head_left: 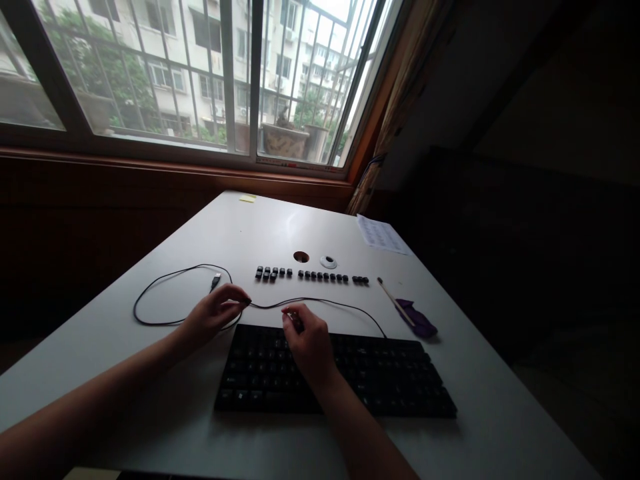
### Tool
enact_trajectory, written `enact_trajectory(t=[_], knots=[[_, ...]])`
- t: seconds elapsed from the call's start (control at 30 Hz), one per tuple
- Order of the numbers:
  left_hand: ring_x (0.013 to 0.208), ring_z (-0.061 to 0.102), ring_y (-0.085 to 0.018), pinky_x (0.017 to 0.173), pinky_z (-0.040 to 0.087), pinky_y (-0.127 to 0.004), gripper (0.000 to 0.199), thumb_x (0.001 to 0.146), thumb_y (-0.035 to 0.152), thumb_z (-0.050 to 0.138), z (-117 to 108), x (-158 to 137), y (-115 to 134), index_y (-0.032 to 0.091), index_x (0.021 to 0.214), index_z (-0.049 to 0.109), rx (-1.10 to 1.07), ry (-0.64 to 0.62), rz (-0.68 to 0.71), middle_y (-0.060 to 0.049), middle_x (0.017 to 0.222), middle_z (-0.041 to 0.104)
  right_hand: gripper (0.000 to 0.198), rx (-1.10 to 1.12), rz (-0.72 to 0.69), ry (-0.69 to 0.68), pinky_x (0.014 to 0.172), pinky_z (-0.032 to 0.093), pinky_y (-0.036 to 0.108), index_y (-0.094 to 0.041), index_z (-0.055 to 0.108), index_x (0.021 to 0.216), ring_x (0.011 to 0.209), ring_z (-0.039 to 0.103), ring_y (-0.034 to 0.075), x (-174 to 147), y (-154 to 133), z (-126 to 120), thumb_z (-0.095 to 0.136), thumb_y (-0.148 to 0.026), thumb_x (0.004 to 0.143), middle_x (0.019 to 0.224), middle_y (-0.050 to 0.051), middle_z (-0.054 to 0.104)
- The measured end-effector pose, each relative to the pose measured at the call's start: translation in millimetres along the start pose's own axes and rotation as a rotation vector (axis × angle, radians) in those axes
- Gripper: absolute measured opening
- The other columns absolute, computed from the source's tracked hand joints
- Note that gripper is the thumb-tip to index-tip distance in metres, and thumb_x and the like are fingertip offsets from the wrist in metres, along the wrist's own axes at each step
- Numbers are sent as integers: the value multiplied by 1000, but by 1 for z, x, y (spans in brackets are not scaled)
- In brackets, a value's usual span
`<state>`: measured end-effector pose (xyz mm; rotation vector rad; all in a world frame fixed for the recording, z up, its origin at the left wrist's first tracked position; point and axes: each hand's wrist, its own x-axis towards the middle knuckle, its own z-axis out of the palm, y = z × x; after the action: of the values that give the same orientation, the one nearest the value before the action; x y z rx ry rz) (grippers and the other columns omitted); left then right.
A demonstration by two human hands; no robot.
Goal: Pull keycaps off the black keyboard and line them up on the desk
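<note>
Right forearm (361, 427) held over keyboard (380, 370); right hand (309, 339) curled, contents unclear; dark bit (249, 301) pinched by left hand (220, 308); keycaps (326, 276) rowed, likely for order.

Bare hands (216, 312) and forearms (135, 373), apparently slender in the dim light.

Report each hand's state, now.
Left hand: closed, pinching a small dark piece.
Right hand: partly curled; whether it holds anything cannot be told.

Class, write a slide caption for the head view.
Right hand over a keyboard, left hand near its corner, keycaps lined up beyond.
</note>
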<state>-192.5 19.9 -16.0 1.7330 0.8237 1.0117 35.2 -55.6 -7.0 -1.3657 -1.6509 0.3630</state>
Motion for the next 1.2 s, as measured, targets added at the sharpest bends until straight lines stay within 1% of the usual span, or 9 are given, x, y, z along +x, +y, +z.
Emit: enact_trajectory(t=[0.13,0.27,0.37,0.47,0.53,0.67,0.83,1.1,1.2], knots=[[98,67,-22,89,54,-38,23,89,35,65,-1,2,5,17,102,59,-24,-33,-37,-7,99,68,21,-48,-69,-106,72,50,27,-23,66,99,75,68,18,-2,1,2,58,-13,83,84,1,72],[94,69,-22,85,56,-38,26,88,36,67,-3,6,6,16,103,60,-16,-86,-85,-7,97,68,17,-116,-165,-199,76,51,27,-23,67,102,81,69,18,-4,-1,1,57,-17,89,92,3,74],[89,70,-22,81,56,-37,27,87,37,67,-3,9,8,15,102,60,2,-118,-113,-7,96,68,16,-151,-224,-239,74,52,27,-23,68,104,80,69,18,-2,-1,-4,56,-23,93,93,4,72],[90,71,-22,80,56,-37,27,88,36,67,2,12,12,16,104,59,-27,-164,-173,-6,94,68,18,-122,-256,-255,71,52,26,-23,68,108,77,67,17,6,-2,-12,60,-21,91,93,5,69],[89,71,-21,80,56,-36,29,86,36,69,8,16,14,17,104,57,-94,-169,-163,-5,93,67,23,-82,-274,-260,74,53,27,-23,68,111,80,67,16,16,0,-18,63,-19,89,94,4,68],[87,70,-20,80,55,-35,30,84,32,73,26,30,11,17,100,53,-187,-132,-162,-4,90,67,29,-9,-274,-253,78,53,27,-24,68,114,85,66,16,40,11,-24,72,-22,85,96,4,66],[81,70,-19,78,56,-36,37,82,32,75,43,43,-2,17,105,50,-273,-74,-158,-2,85,67,31,25,-257,-268,74,52,27,-24,71,110,75,63,14,54,33,-19,78,-22,80,89,2,67],[84,70,-20,79,56,-38,40,83,33,74,44,40,-10,17,109,48,-289,-128,-152,-5,90,69,16,-39,-259,-281,70,49,25,-22,72,101,73,62,13,53,36,-9,71,-23,85,84,1,64],[84,70,-20,79,57,-38,39,85,35,72,43,40,-9,17,110,49,-237,-106,-124,-6,91,68,14,-56,-261,-284,69,49,24,-22,73,99,72,62,13,57,36,-9,71,-25,85,84,1,64]])
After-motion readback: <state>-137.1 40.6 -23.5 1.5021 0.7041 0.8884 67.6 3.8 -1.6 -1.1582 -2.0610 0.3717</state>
